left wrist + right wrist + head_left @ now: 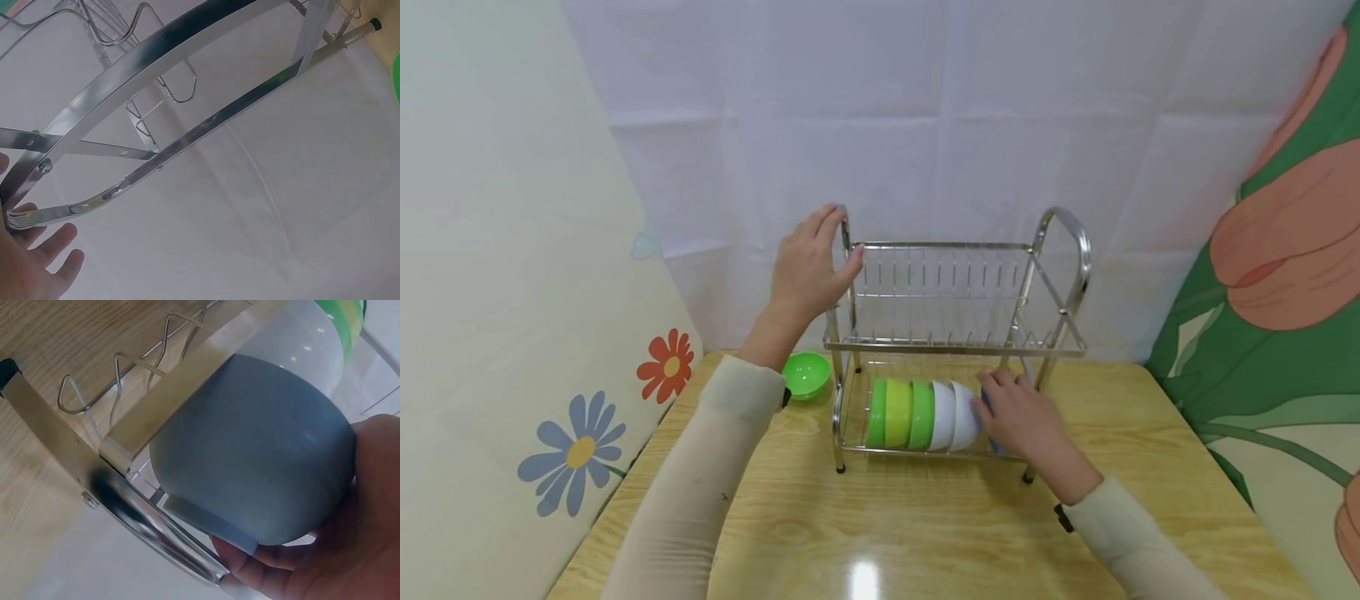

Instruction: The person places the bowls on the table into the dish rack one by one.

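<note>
A blue bowl (256,450) stands on its side at the right end of the rack's lower tier. My right hand (1018,412) grips it, fingers at its foot ring in the right wrist view; in the head view the hand hides most of it. To its left, a row of white, green and yellow bowls (921,414) stands on edge. My left hand (811,267) rests on the top left handle of the metal two-tier dish rack (955,348). Its fingers are spread beside the curved tube (44,215), thumb on the other side.
A loose green bowl (807,375) sits on the wooden table (805,525), left of the rack and near my left sleeve. The upper tier's wire slots (940,271) hold no dishes. A white cloth (887,125) hangs behind, with flowered panels on both sides.
</note>
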### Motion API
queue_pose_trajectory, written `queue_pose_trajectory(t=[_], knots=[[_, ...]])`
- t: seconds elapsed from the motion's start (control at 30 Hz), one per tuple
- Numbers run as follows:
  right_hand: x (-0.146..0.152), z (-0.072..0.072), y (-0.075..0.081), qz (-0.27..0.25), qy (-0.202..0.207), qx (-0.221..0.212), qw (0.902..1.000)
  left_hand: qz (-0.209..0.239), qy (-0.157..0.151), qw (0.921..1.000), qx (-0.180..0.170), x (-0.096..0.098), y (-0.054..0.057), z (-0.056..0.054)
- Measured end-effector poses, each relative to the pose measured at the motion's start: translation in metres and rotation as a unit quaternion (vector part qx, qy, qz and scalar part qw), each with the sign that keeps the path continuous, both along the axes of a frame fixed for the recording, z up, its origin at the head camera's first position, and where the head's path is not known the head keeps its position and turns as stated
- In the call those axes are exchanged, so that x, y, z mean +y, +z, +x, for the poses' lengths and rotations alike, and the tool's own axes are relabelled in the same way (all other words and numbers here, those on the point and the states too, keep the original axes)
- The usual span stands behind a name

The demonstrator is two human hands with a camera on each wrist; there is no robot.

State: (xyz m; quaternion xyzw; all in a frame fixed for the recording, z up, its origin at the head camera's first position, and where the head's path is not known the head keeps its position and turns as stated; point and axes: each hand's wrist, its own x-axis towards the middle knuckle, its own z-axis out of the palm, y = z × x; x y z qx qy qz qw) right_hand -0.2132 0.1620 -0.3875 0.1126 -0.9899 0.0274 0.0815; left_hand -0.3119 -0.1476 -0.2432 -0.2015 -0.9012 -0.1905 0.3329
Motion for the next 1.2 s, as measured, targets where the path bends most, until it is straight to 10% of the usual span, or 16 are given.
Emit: queue_pose_trajectory(t=[1.2], knots=[[-0.01,-0.019,-0.025,-0.032,0.018,0.024,0.999,0.0,0.026,0.9976,0.064,0.003,-0.013,0.002]])
